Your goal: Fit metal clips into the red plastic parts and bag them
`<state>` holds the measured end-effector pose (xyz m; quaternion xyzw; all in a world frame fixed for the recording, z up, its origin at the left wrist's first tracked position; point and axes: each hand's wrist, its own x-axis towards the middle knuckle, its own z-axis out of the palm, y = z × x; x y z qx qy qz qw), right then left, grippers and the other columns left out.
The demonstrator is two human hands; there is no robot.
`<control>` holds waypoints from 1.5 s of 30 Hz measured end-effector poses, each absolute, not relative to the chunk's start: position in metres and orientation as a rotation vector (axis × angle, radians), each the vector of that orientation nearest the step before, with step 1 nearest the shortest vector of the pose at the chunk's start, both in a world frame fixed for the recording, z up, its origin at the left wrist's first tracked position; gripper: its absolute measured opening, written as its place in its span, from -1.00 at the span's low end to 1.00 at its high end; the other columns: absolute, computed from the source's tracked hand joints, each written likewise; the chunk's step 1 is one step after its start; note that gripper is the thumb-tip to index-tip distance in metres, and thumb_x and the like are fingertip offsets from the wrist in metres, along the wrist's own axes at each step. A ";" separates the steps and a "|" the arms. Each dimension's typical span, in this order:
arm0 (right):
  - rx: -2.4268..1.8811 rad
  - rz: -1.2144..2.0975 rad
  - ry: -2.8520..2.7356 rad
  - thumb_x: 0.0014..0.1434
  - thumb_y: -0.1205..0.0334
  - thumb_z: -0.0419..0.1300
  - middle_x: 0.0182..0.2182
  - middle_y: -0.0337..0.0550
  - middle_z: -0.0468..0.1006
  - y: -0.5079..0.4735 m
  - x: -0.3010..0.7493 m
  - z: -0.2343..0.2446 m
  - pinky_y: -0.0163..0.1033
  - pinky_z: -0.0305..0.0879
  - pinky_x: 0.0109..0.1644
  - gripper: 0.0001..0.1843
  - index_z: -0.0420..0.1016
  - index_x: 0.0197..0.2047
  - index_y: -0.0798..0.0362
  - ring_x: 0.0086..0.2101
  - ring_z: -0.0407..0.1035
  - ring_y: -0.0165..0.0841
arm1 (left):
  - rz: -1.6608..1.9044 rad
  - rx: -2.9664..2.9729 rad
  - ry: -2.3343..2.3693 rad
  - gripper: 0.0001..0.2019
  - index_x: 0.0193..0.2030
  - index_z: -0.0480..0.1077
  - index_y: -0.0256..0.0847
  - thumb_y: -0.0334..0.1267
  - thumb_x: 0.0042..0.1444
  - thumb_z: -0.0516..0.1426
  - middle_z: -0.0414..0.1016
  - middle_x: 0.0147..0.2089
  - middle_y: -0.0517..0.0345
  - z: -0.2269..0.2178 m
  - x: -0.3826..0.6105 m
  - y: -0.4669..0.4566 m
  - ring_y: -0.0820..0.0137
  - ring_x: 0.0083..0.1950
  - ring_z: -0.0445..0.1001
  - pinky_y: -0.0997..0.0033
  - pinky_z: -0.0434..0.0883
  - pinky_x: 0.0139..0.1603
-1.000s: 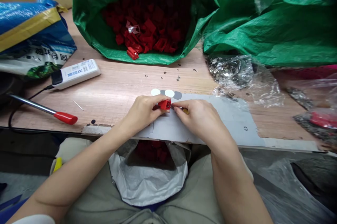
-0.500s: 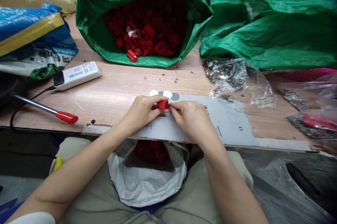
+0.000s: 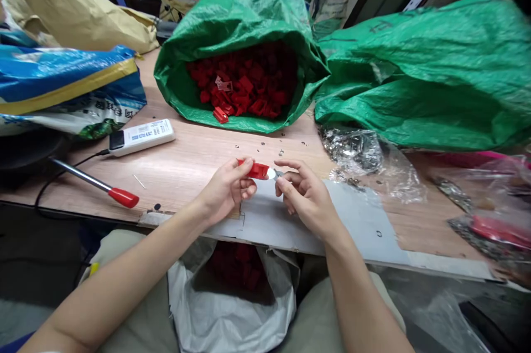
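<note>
Above the front of the table, my left hand [image 3: 219,191] grips a small red plastic part [image 3: 258,170] between thumb and fingers. To its right, my right hand [image 3: 306,195] is open, thumb and index finger apart, with the fingertips close to the part's right end. I see nothing held in it, though the curled lower fingers are partly hidden. Beneath both hands lies a grey sheet [image 3: 357,214] on the tabletop. White and grey round spots on the sheet show between the part and my right fingertips.
A green sack [image 3: 178,93] of red parts lies open at the back. Clear bags [image 3: 357,151] of small metal pieces are on the right. A white device [image 3: 145,137] and a red-tipped lever [image 3: 122,197] are on the left. A white sack [image 3: 232,320] hangs open below the edge.
My right fingers have opened and come away slightly from the red part. My left hand has turned the part so its long side shows. The whole view has tilted upward.
</note>
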<state>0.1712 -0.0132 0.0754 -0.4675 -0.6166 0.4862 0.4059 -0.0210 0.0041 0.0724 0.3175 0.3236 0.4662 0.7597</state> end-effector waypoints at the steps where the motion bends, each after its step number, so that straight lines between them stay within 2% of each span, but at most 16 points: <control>1: -1.150 1.241 -1.545 0.34 0.05 0.19 -0.44 -0.33 0.43 -0.015 0.166 0.075 -0.41 0.15 -0.61 -0.58 0.33 0.20 -0.01 -0.64 0.15 -0.54 | 0.983 0.583 0.641 -0.69 -0.17 0.42 -0.29 -0.07 0.16 0.29 0.54 -0.29 0.09 0.076 -0.022 0.004 0.63 -0.53 0.32 0.65 0.24 -0.57; 3: -1.100 1.260 -1.520 0.34 0.03 0.20 -0.44 -0.31 0.45 -0.017 0.156 0.076 -0.40 0.16 -0.60 -0.56 0.35 0.22 -0.01 -0.62 0.16 -0.53 | 0.922 0.429 0.548 -0.73 -0.25 0.46 -0.35 -0.11 0.21 0.26 0.48 -0.33 0.11 0.080 -0.023 0.004 0.67 -0.55 0.27 0.69 0.22 -0.59; 7: -1.050 1.329 -1.424 0.29 0.01 0.25 -0.44 -0.29 0.46 -0.020 0.143 0.078 -0.39 0.15 -0.61 -0.45 0.38 0.28 0.01 -0.64 0.15 -0.55 | 0.880 0.345 0.473 -0.72 -0.29 0.47 -0.36 -0.13 0.27 0.20 0.43 -0.37 0.12 0.082 -0.025 0.004 0.66 -0.55 0.25 0.69 0.25 -0.58; 11: -1.049 1.452 -1.349 0.26 0.00 0.27 -0.48 -0.31 0.46 -0.022 0.140 0.082 -0.38 0.14 -0.64 -0.34 0.33 0.36 0.00 -0.69 0.11 -0.57 | 0.954 0.474 0.501 -0.72 -0.28 0.43 -0.32 -0.11 0.18 0.29 0.42 -0.41 0.18 0.082 -0.026 0.004 0.63 -0.55 0.28 0.65 0.23 -0.58; 16: -1.055 1.523 -1.309 0.26 0.00 0.28 -0.49 -0.33 0.46 -0.025 0.141 0.084 -0.37 0.14 -0.67 -0.25 0.21 0.44 -0.06 -0.71 0.11 -0.57 | 1.033 0.587 0.555 -0.63 -0.21 0.35 -0.21 -0.04 0.07 0.37 0.47 -0.37 0.22 0.080 -0.025 0.004 0.59 -0.55 0.34 0.61 0.22 -0.58; 22: -1.056 1.536 -1.291 0.27 0.04 0.26 -0.51 -0.34 0.43 -0.026 0.143 0.087 -0.40 0.10 -0.68 -0.29 0.26 0.42 -0.02 -0.72 0.07 -0.60 | 1.044 0.630 0.560 -0.54 -0.19 0.29 -0.19 -0.01 -0.02 0.41 0.47 -0.40 0.27 0.079 -0.023 0.004 0.57 -0.55 0.37 0.60 0.21 -0.58; 31: -1.142 1.514 -1.262 0.22 0.04 0.30 -0.56 -0.41 0.27 -0.028 0.141 0.089 -0.42 -0.04 -0.71 -0.26 0.28 0.41 0.01 -0.69 -0.04 -0.59 | 1.075 0.666 0.577 -0.58 -0.17 0.32 -0.21 0.02 0.06 0.36 0.49 -0.39 0.22 0.068 -0.018 0.003 0.57 -0.51 0.38 0.60 0.26 -0.52; 35: -1.190 1.438 -1.294 0.24 0.06 0.26 -0.56 -0.40 0.23 -0.028 0.140 0.088 -0.41 -0.03 -0.69 -0.32 0.34 0.38 0.05 -0.67 -0.04 -0.58 | 1.077 0.651 0.588 -0.58 -0.19 0.34 -0.22 0.02 0.05 0.37 0.50 -0.37 0.18 0.064 -0.018 0.004 0.56 -0.50 0.39 0.60 0.30 -0.49; 41: -1.130 1.498 -1.337 0.29 0.06 0.21 -0.53 -0.39 0.29 -0.027 0.145 0.088 -0.40 -0.06 -0.68 -0.30 0.25 0.43 0.07 -0.68 -0.05 -0.59 | 1.026 0.583 0.539 -0.62 -0.24 0.42 -0.29 -0.02 0.06 0.37 0.48 -0.37 0.17 0.065 -0.018 0.007 0.61 -0.50 0.39 0.66 0.32 -0.51; 45: -1.102 1.437 -1.489 0.32 0.12 0.18 -0.52 -0.36 0.36 -0.025 0.147 0.088 -0.38 0.01 -0.60 -0.33 0.21 0.44 0.08 -0.63 0.06 -0.54 | 0.946 0.468 0.537 -0.69 -0.30 0.46 -0.34 -0.07 0.17 0.30 0.43 -0.43 0.17 0.067 -0.021 0.008 0.63 -0.54 0.35 0.70 0.32 -0.54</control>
